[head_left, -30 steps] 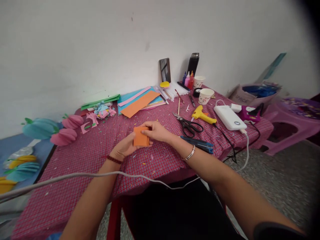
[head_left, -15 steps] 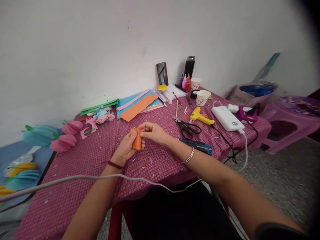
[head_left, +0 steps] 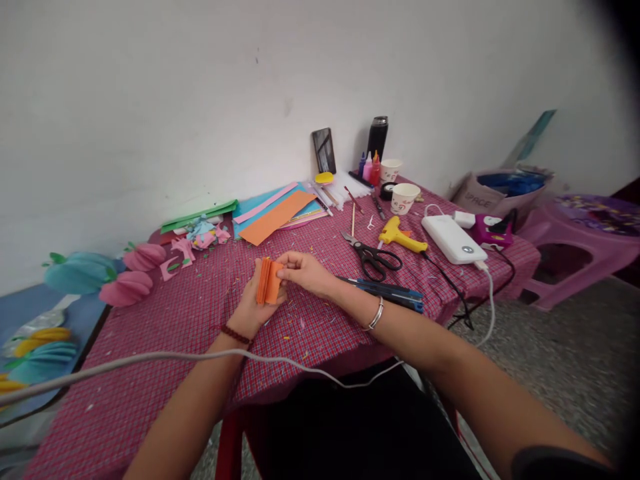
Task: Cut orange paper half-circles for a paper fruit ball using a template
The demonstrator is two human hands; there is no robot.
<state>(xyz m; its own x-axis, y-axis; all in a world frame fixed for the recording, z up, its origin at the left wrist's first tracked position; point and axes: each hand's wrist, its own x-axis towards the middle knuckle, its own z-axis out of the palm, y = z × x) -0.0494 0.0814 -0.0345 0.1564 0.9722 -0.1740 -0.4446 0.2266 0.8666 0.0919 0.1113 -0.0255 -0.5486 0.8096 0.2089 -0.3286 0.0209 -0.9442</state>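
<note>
A small stack of folded orange paper [head_left: 269, 281] stands on edge above the red checked tablecloth [head_left: 165, 327]. My left hand [head_left: 253, 307] cups it from below and behind, fingers closed on it. From the right, my right hand [head_left: 304, 272] pinches the stack's edge between thumb and fingers. Both hands hover over the middle of the table.
Black scissors [head_left: 373, 255], a yellow glue gun [head_left: 400, 235], a white power bank [head_left: 453, 239] with cable, blue pens [head_left: 390, 291], paper cups [head_left: 404, 197], coloured sheets [head_left: 275, 212] and pink and teal paper fruits [head_left: 115, 273] lie around. A grey cable [head_left: 150, 360] crosses my arms. Pink stool [head_left: 585, 247] at right.
The orange paper has turned from flat-faced to edge-on, its folds now showing. Both hands have stayed on it and shifted slightly left.
</note>
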